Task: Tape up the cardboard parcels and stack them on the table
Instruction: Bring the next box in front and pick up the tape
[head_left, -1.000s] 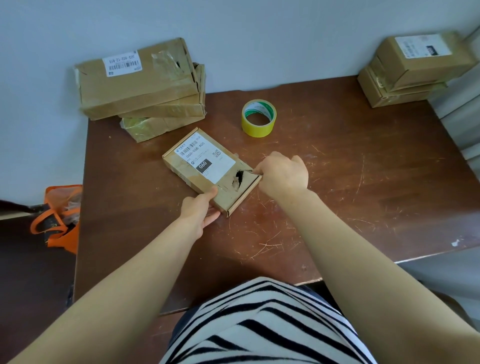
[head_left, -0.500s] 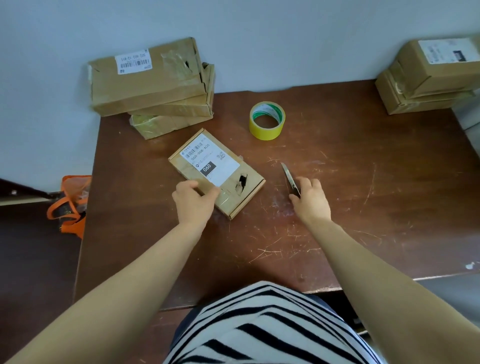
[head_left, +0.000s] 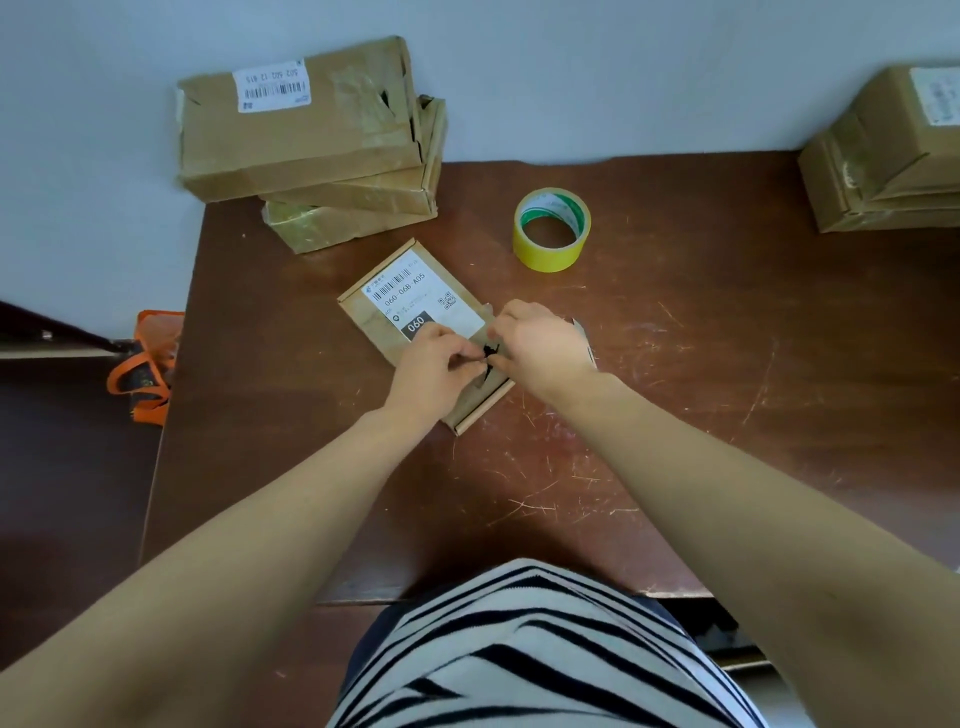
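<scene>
My left hand (head_left: 436, 366) pinches the parcel's (head_left: 415, 291) tear at mid-table (head_left: 675, 415), my right hand (head_left: 545, 348) curls there too, its grip hidden so I cannot tell, forearms converging from 6 o'clock, with no tape on yet, roll (head_left: 551, 244) at 1 o'clock, stack (head_left: 311, 140) at 11.

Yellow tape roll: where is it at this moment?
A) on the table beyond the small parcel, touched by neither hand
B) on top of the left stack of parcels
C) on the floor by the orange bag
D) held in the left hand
A: the yellow tape roll lies on the table, while the left hand and right hand are both at the small parcel.
</scene>
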